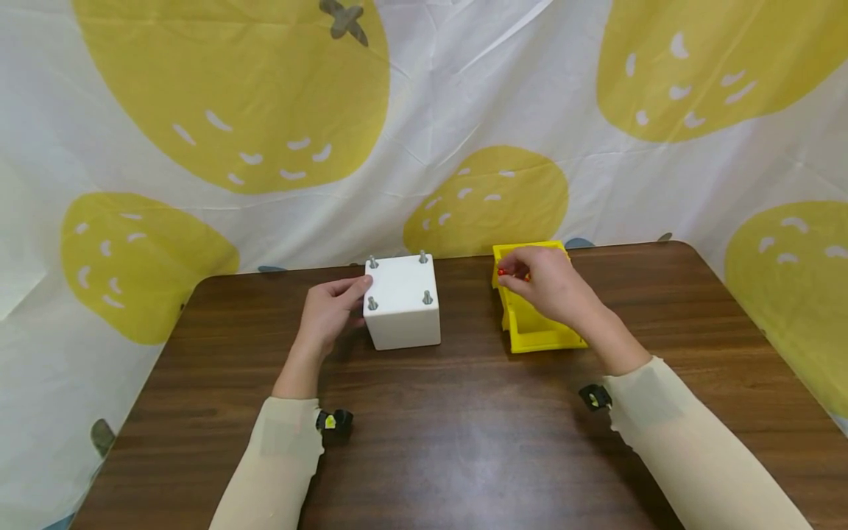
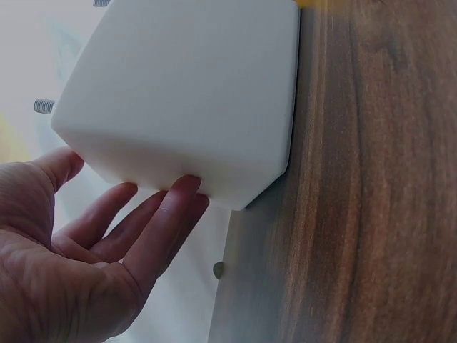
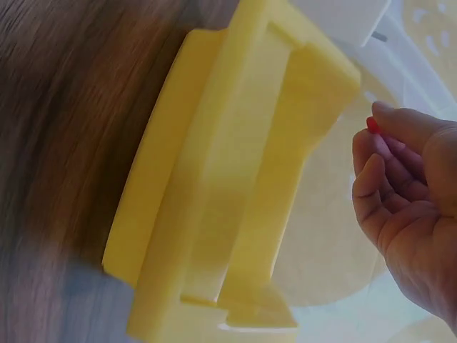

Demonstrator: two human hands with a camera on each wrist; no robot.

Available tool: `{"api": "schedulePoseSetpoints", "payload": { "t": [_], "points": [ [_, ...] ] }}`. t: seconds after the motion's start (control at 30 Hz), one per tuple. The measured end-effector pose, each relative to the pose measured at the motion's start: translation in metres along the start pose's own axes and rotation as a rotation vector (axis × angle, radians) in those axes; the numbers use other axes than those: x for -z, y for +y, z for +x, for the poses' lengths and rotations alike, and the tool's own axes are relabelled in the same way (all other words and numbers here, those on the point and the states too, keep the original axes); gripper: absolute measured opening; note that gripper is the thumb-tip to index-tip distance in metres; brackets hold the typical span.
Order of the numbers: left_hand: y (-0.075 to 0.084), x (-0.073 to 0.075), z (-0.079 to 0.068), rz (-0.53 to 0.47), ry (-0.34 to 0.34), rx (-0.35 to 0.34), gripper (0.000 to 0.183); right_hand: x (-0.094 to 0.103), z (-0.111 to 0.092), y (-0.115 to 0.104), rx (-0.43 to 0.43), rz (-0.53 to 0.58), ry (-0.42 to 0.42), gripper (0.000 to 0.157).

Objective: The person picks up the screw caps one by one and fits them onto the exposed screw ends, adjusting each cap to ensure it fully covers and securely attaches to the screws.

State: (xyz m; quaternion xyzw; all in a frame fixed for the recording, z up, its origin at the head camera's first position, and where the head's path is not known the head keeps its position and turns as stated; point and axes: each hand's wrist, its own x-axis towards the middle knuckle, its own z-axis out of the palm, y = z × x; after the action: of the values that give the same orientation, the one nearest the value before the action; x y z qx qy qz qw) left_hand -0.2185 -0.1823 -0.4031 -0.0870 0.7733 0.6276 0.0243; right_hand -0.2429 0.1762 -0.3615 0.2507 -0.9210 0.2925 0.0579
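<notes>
A white block stands on the table with a threaded metal bolt sticking up near each top corner. My left hand is at its left side. The thumb touches the top edge and the loosely bent fingers rest against the side face. My right hand is over the yellow bin. Between thumb and index finger it pinches a small red piece, whose kind I cannot tell. The other fingers curl in toward the palm. Part of the bin's inside is hidden by the right hand.
The brown wooden table carries the block and, to its right, the bin. Behind the table's far edge hangs a white cloth with large yellow fruit prints. Dark wrist cameras sit on both sleeves.
</notes>
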Motion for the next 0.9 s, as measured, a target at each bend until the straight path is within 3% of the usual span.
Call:
{"api": "schedulePoseSetpoints", "payload": {
  "t": [0.3,0.9],
  "points": [
    [-0.002,0.000,0.001,-0.016,0.003,0.011,0.059,-0.004,0.003,-0.013,-0.001,0.097,0.028,0.016],
    [-0.001,-0.001,0.000,-0.014,0.002,0.003,0.059,-0.017,0.011,-0.037,0.012,0.242,-0.008,0.018]
  ]
}}
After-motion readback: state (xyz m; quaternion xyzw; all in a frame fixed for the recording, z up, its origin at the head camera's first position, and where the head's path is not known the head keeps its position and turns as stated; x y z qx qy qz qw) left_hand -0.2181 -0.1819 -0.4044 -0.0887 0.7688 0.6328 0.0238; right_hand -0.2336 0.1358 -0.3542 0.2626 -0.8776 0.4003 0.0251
